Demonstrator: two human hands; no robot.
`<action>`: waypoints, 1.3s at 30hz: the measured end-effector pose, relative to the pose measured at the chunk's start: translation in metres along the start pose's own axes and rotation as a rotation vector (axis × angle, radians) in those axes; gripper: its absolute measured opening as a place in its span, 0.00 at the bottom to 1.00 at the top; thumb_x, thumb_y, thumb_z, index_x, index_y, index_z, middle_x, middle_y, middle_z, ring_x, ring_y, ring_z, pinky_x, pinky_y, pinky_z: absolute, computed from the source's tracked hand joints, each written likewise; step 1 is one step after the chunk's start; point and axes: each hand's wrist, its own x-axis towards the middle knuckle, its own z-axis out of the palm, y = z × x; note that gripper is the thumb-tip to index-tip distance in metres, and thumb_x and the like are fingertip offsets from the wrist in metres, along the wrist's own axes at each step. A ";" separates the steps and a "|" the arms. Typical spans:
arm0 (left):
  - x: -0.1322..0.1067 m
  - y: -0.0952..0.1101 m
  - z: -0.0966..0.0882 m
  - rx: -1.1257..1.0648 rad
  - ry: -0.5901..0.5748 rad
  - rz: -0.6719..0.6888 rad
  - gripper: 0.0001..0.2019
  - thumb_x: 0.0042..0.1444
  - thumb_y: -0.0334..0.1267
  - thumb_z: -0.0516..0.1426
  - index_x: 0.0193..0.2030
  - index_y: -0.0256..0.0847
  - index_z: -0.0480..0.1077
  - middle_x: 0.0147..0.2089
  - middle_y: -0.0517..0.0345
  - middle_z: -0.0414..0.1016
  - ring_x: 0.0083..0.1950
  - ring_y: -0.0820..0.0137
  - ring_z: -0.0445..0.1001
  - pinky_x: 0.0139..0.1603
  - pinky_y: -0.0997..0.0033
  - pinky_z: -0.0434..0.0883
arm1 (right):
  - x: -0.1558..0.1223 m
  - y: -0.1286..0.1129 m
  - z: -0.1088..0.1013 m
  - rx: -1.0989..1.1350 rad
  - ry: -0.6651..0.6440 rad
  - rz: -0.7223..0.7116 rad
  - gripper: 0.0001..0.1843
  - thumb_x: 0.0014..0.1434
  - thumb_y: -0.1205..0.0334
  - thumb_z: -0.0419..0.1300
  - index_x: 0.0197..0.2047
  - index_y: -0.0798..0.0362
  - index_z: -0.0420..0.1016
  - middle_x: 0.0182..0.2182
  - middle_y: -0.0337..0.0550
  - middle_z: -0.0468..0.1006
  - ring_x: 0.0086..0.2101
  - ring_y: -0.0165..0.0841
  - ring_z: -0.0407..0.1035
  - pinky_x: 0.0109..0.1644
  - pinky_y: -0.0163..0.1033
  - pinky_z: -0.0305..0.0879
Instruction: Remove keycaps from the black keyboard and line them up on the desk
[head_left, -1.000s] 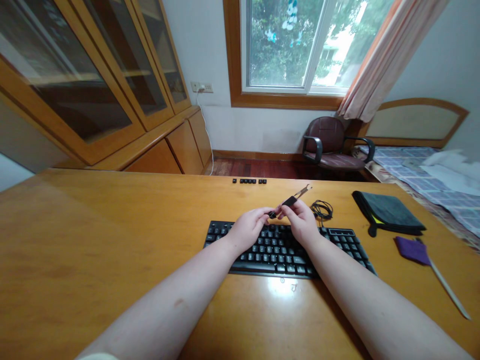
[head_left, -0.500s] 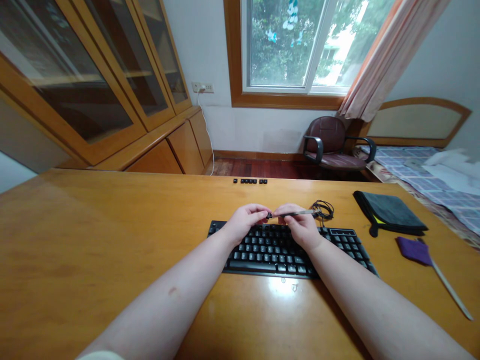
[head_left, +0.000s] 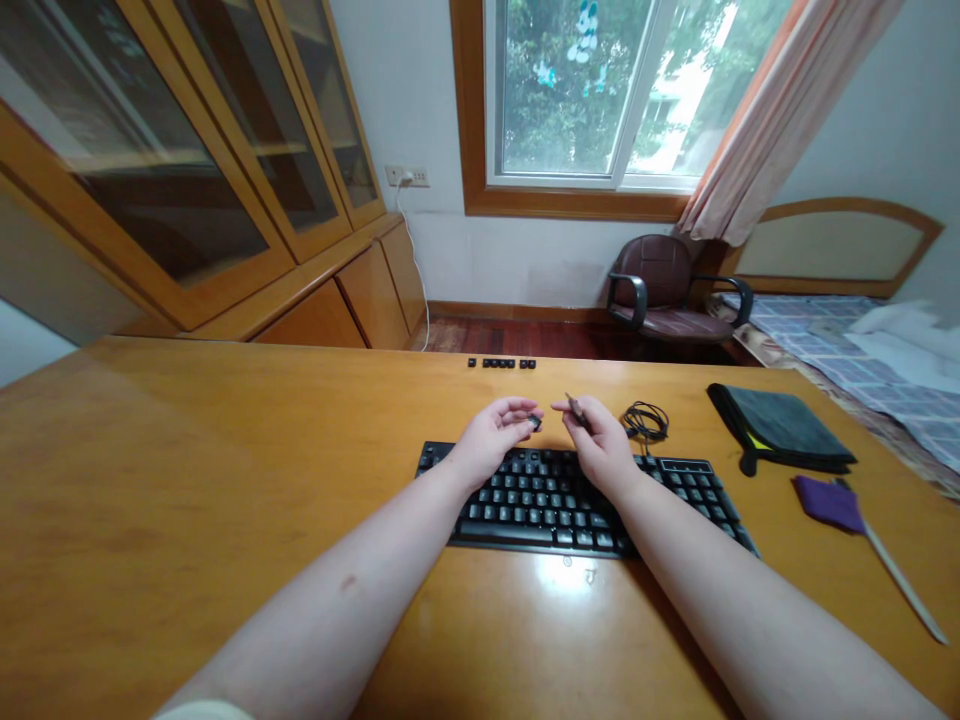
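Between the thumb and fingers of my left hand (head_left: 495, 440) is a small black keycap (head_left: 535, 422), held above the back edge of the keyboard. My right hand (head_left: 602, 445), a short way to the right, grips a slim metal tool (head_left: 574, 408), perhaps tweezers; its end points up and away from me, and the rest is hidden in the hand. Under both hands lies a black keyboard (head_left: 525, 515), partly covered by my wrists. At the desk's far edge, several loose black keycaps (head_left: 499, 363) stand in a row.
A coiled black cable (head_left: 646, 422) lies behind the keyboard. To the right are a folded dark cloth (head_left: 784, 425) and a duster with a purple head (head_left: 829, 502) on the wooden desk (head_left: 225, 500). Beyond stand an office chair (head_left: 660, 285) and a glass-door cabinet (head_left: 300, 270).
The tool in my right hand has swung from lying sideways against the keycap to pointing upward, apart from it. My hands have drawn slightly apart; the left still holds the keycap.
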 end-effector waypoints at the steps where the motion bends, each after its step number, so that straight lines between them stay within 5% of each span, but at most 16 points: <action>1: 0.000 0.000 0.000 0.028 -0.005 0.010 0.16 0.45 0.32 0.63 0.43 0.36 0.69 0.44 0.50 0.76 0.47 0.67 0.73 0.53 0.62 0.65 | 0.001 0.000 0.000 -0.027 -0.042 -0.018 0.11 0.61 0.61 0.52 0.44 0.50 0.73 0.31 0.41 0.70 0.34 0.32 0.66 0.41 0.40 0.63; 6: -0.002 0.002 0.000 0.072 -0.076 0.011 0.23 0.49 0.33 0.61 0.53 0.36 0.65 0.47 0.48 0.76 0.51 0.64 0.72 0.58 0.59 0.62 | 0.003 -0.002 0.000 -0.067 -0.204 -0.050 0.12 0.58 0.59 0.56 0.45 0.50 0.74 0.26 0.38 0.66 0.29 0.30 0.63 0.34 0.37 0.62; 13: -0.003 -0.002 0.000 0.179 -0.081 0.079 0.30 0.51 0.37 0.60 0.61 0.40 0.59 0.51 0.47 0.73 0.52 0.64 0.71 0.57 0.58 0.63 | 0.003 -0.003 -0.003 -0.102 -0.162 -0.077 0.08 0.55 0.61 0.59 0.39 0.50 0.75 0.30 0.42 0.75 0.31 0.32 0.68 0.36 0.38 0.66; 17: -0.007 -0.003 0.001 0.360 -0.056 0.143 0.18 0.55 0.40 0.56 0.52 0.37 0.67 0.46 0.47 0.75 0.48 0.65 0.73 0.51 0.63 0.67 | 0.015 -0.013 -0.024 -0.230 0.002 -0.016 0.12 0.52 0.62 0.59 0.42 0.49 0.74 0.34 0.42 0.78 0.31 0.32 0.71 0.35 0.37 0.67; 21: -0.012 0.000 0.003 0.550 -0.134 0.168 0.14 0.58 0.41 0.52 0.46 0.38 0.70 0.41 0.51 0.76 0.44 0.66 0.74 0.46 0.66 0.69 | 0.058 -0.017 -0.041 -0.319 0.181 0.089 0.13 0.53 0.58 0.58 0.41 0.51 0.75 0.34 0.43 0.78 0.29 0.32 0.70 0.34 0.37 0.66; 28: -0.016 0.005 0.007 0.836 -0.202 0.204 0.14 0.59 0.41 0.49 0.45 0.41 0.71 0.43 0.53 0.76 0.45 0.65 0.73 0.48 0.66 0.67 | 0.129 0.048 -0.011 -0.456 0.093 0.348 0.13 0.50 0.60 0.59 0.39 0.53 0.76 0.33 0.44 0.79 0.33 0.34 0.71 0.36 0.36 0.63; 33: -0.015 0.003 0.004 0.828 -0.206 0.198 0.14 0.60 0.42 0.49 0.46 0.41 0.71 0.42 0.54 0.77 0.44 0.66 0.73 0.47 0.67 0.67 | 0.117 0.100 0.013 -0.532 -0.087 0.344 0.11 0.51 0.61 0.58 0.38 0.50 0.78 0.37 0.43 0.78 0.38 0.34 0.70 0.40 0.36 0.62; 39: -0.013 0.002 0.004 0.805 -0.200 0.179 0.14 0.59 0.41 0.49 0.46 0.41 0.71 0.41 0.54 0.77 0.43 0.66 0.74 0.46 0.67 0.68 | 0.110 0.116 0.026 -0.545 -0.143 0.402 0.13 0.50 0.61 0.60 0.41 0.48 0.78 0.37 0.43 0.79 0.38 0.34 0.70 0.42 0.35 0.63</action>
